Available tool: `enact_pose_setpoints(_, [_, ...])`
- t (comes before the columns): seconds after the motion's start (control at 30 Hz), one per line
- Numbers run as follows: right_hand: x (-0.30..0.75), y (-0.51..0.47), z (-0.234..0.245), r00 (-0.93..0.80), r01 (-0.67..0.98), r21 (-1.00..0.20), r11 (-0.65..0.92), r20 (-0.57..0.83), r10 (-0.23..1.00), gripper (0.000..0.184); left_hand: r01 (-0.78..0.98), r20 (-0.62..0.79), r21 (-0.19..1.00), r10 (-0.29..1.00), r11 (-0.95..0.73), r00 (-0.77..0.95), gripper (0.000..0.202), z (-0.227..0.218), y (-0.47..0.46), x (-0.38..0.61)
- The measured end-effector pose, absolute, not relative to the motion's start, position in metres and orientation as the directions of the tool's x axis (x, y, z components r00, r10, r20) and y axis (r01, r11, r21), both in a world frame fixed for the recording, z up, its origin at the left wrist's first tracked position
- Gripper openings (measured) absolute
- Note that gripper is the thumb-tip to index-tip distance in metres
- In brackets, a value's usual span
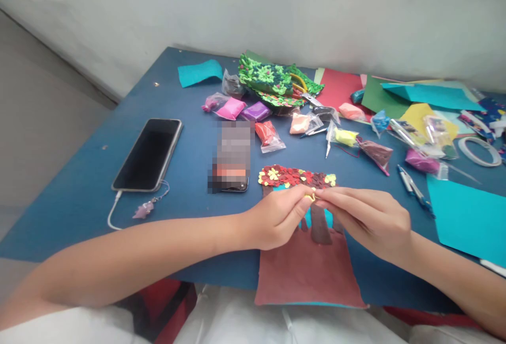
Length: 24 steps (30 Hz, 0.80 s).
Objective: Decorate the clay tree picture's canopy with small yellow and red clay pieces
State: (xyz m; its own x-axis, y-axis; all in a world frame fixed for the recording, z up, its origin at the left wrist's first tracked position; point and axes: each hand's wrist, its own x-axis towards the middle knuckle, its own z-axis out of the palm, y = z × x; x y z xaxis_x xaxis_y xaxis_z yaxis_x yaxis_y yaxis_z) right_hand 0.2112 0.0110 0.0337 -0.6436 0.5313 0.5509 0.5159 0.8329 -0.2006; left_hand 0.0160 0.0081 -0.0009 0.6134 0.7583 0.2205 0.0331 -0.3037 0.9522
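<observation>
Between the fingertips of both hands is a small strip of yellow clay [312, 196]. My left hand [279, 217] pinches it from the left, and my right hand [369, 217] closes on it from the right. Below them lies a clay picture [306, 270] on a blue backing, its lower part covered in brown clay with trunk shapes above. Red, dark red and yellow clay flowers [290, 176] crowd its top edge. My hands hide part of the picture's middle.
A charging phone [148, 154] lies at left, and another phone [233, 157], partly blurred, nearer the middle. Bagged clay packets, such as a red one [269, 136], spread behind. Green clay-flower work [269, 78], coloured paper [470, 217], pens [415, 191] and a tape roll [479, 151] also lie about.
</observation>
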Motion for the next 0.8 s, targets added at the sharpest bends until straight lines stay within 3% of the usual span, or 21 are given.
enact_pose_setpoints(0.17, [0.21,0.011,0.032,-0.679,0.468,-0.182,0.865,0.551,0.484,0.015,0.053,0.256,0.925,0.721,-0.376,0.644,0.023,0.002,0.008,0.015])
enact_pose_setpoints(0.47, [0.218,0.017,0.045,-0.643,0.545,-0.182,0.818,0.535,0.548,0.018,0.048,0.153,0.972,0.773,-0.23,0.616,0.014,-0.001,0.007,0.016])
enact_pose_setpoints(0.6, [0.218,0.016,0.052,-0.652,0.528,-0.158,0.834,0.555,0.517,0.006,0.03,0.155,0.977,0.795,-0.213,0.587,0.015,-0.001,0.008,0.017])
enact_pose_setpoints(0.8, [0.215,0.014,0.045,-0.721,0.451,-0.197,0.87,0.495,0.486,0.016,0.006,0.187,0.966,0.72,-0.257,0.668,0.022,0.002,0.009,0.016])
